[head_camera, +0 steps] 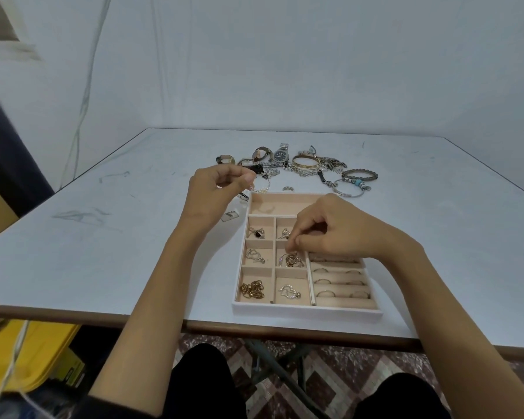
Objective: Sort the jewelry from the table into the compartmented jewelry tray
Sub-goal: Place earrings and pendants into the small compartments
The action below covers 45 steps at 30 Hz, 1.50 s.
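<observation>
The jewelry tray [306, 311] has a white rim and beige compartments and lies near the table's front edge. My right hand [333, 231] hovers over its middle. Thumb and forefinger pinch a fine piece just above the compartment holding a gold and silver tangle [291, 260]. My left hand [215, 193] is raised beyond the tray's far left corner, its fingers curled and pinching a small dangling piece [251, 186]. Rings [325, 293] sit in the padded rolls on the right. A gold chain [252, 290] and heart pendants [288, 291] fill the nearer compartments.
A pile of unsorted jewelry lies behind the tray: watches [282, 155], a gold bangle [305, 161], bead bracelets [360, 175], a pearl strand [262, 189] and a loose ring [288, 188]. A small tag [230, 215] lies left of the tray. A yellow bin [28, 355] stands under the table.
</observation>
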Motion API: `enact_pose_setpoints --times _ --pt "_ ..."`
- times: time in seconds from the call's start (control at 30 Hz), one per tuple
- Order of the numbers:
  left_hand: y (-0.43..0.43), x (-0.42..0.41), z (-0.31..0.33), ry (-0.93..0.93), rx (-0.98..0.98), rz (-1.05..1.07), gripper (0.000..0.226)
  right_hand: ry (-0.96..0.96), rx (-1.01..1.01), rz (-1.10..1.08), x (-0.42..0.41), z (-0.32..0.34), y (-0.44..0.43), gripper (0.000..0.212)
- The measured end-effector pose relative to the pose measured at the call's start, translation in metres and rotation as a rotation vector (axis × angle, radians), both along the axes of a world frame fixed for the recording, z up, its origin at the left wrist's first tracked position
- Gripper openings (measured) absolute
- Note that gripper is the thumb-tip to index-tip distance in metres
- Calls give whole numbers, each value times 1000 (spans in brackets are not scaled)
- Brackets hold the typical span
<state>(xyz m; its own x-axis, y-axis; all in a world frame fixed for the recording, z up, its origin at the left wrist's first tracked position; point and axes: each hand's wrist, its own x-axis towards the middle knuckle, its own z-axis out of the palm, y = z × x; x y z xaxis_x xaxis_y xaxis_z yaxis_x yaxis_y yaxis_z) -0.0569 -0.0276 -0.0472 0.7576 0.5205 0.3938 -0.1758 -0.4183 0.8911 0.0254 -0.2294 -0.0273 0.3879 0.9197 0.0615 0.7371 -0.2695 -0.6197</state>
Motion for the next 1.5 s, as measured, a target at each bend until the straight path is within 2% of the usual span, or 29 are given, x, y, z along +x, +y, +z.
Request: enact_pose_setpoints --times 0.27,0.73,0.87,0.97,1.03,1.23,1.4,1.5 --pt "0 0 0 1 15 -2 4 -89 -35 13 -1 1 -1 9" --pt "0 1 0 12 56 -4 5 -111 13 24 -6 2 3 15" --pt "0 0 0 20 49 -5 8 -35 200 -39 -3 0 -1 13" --pt "0 0 0 16 38 -8 7 -10 394 -163 0 -4 -18 21" --pt "1 -1 0 26 48 -24 9 -31 433 -268 1 -14 -34 29" --pt "-1 -1 1 65 107 -85 8 -74 187 -556 -2 -40 -82 44" --pt "-4 -2 3 74 123 -112 7 -227 -197 -534 -12 -49 -87 54" --pt "-10 -8 9 57 128 -154 7 -258 -250 -540 -12 -48 -84 55"
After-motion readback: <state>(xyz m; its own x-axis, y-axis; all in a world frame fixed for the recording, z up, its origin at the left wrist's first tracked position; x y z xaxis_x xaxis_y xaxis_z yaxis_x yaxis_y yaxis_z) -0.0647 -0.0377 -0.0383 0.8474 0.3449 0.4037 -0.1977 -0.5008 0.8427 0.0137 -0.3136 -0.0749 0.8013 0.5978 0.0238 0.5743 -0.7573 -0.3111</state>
